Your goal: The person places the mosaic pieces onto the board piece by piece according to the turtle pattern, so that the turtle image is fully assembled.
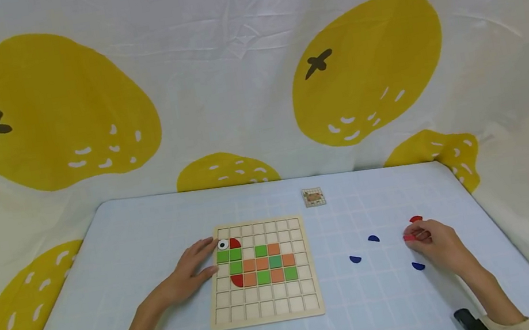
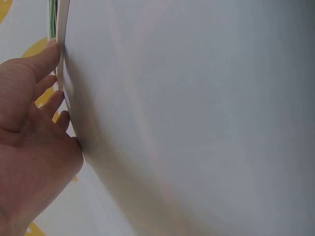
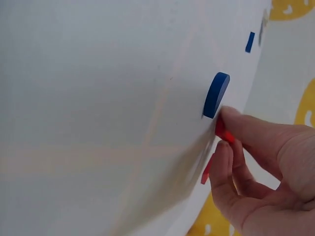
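A wooden grid board (image 1: 267, 308) lies in front of me in the head view. Green, orange and teal square tiles sit in its cells, with two red curved pieces and a white eye tile (image 1: 223, 245). Along its left edge rests my left hand (image 1: 188, 272), fingers extended and thumb touching the rim. Off to the right, my right hand (image 1: 437, 244) pinches a small red piece (image 1: 409, 237) between thumb and fingers; its full shape is hidden. Another red piece (image 1: 415, 218) lies just beyond those fingers. Nearest this hand is a blue half-disc (image 1: 418, 266).
Two more blue half-discs, one farther back (image 1: 373, 238) and one nearer (image 1: 355, 259), lie between the board and my right hand. A small printed card (image 1: 313, 197) is behind the board's right corner. The pale checked table (image 1: 149, 231) ends at a fruit-patterned cloth (image 1: 232, 100).
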Demonstrator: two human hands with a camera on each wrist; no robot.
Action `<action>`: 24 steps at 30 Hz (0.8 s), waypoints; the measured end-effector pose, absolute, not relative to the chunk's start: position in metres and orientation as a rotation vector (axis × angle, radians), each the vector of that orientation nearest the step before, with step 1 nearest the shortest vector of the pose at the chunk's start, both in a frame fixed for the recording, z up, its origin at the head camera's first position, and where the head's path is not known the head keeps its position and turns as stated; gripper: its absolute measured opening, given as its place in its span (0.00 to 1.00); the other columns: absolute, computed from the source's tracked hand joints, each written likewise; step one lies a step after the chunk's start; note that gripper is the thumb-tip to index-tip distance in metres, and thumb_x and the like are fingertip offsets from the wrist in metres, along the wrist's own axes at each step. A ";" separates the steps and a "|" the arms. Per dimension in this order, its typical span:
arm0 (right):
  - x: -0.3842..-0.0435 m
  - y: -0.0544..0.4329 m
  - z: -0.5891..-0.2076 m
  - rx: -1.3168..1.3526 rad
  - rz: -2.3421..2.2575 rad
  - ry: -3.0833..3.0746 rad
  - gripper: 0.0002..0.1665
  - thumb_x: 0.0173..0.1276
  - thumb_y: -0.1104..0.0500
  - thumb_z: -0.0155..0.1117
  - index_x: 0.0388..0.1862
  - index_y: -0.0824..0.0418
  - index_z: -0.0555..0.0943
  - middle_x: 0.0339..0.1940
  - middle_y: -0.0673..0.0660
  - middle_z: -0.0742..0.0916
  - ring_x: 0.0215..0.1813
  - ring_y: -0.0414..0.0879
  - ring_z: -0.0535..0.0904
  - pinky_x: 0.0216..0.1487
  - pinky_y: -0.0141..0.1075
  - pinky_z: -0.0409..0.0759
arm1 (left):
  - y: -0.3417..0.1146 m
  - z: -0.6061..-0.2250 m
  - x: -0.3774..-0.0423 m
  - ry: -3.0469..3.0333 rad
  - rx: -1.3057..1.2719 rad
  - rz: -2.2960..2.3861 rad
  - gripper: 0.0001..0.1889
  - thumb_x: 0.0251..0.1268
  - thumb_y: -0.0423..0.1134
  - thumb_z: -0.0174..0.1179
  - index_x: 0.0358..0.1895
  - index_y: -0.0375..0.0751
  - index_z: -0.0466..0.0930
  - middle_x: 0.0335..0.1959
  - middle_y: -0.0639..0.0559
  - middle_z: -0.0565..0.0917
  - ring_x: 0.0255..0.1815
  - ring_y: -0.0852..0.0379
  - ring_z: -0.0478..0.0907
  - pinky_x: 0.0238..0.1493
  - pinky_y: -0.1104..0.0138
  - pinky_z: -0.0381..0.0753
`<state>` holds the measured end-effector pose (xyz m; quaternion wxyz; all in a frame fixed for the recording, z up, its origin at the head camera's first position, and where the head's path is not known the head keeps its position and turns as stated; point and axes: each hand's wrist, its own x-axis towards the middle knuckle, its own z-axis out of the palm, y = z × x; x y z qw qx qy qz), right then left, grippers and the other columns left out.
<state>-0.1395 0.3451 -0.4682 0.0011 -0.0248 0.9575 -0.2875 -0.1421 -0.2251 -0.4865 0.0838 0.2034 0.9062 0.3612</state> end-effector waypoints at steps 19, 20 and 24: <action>-0.151 0.326 -0.463 -0.202 -0.924 3.008 0.14 0.68 0.65 0.73 0.52 0.63 0.86 0.42 0.57 0.87 0.43 0.51 0.81 0.43 0.23 0.79 | -0.224 -0.485 -0.144 2.689 0.561 1.065 0.33 0.78 0.42 0.59 0.80 0.37 0.61 0.80 0.34 0.58 0.79 0.30 0.49 0.74 0.32 0.52; -0.152 0.324 -0.462 -0.207 -0.914 3.012 0.14 0.68 0.65 0.72 0.52 0.63 0.86 0.42 0.57 0.86 0.43 0.51 0.81 0.44 0.25 0.80 | -0.224 -0.485 -0.144 2.693 0.564 1.065 0.33 0.78 0.42 0.59 0.80 0.37 0.61 0.79 0.34 0.58 0.79 0.30 0.50 0.73 0.32 0.53; -0.156 0.315 -0.461 -0.258 -0.914 3.036 0.14 0.69 0.66 0.71 0.53 0.62 0.87 0.42 0.58 0.86 0.44 0.52 0.81 0.48 0.39 0.86 | -0.224 -0.485 -0.144 2.699 0.569 1.068 0.33 0.78 0.42 0.59 0.80 0.37 0.61 0.79 0.33 0.59 0.79 0.29 0.50 0.73 0.32 0.53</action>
